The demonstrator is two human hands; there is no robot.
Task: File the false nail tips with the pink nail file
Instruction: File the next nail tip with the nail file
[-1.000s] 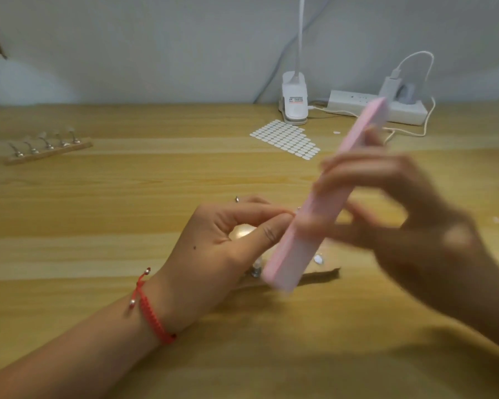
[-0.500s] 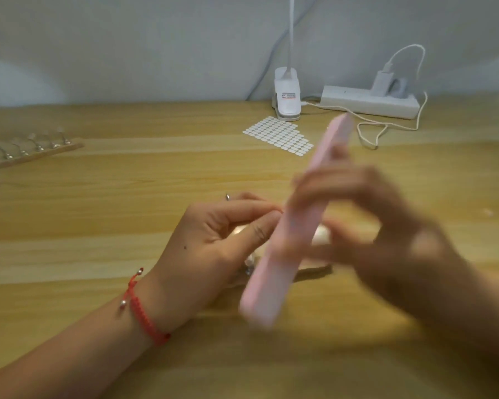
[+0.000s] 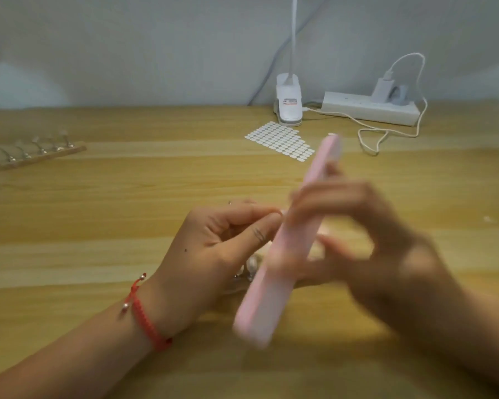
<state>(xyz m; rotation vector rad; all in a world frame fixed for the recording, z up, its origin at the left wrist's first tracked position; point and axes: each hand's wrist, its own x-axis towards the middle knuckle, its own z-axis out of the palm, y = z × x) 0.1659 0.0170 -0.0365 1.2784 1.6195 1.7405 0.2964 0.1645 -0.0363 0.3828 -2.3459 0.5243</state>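
A long pink nail file [image 3: 274,272] slants from near left to far right above the wooden table [image 3: 127,191]. My right hand [image 3: 357,234], blurred by motion, grips it around the middle with fingers on top and thumb beneath. My left hand [image 3: 213,249], with a red cord bracelet at the wrist, pinches something small between thumb and forefinger right against the file's left face; the pinched item is hidden by the fingertips. Pale false nail tips on a holder [image 3: 249,269] peek out below the left hand, behind the file.
A wooden stand with several metal nail holders [image 3: 41,152] lies at far left. A sheet of white oval stickers [image 3: 280,141], a white clip lamp base [image 3: 288,103] and a power strip with charger and cable [image 3: 369,109] sit along the back by the wall.
The file has slid down and towards me along its length, its near end dropping lower. My left hand keeps its pinch in nearly the same spot.
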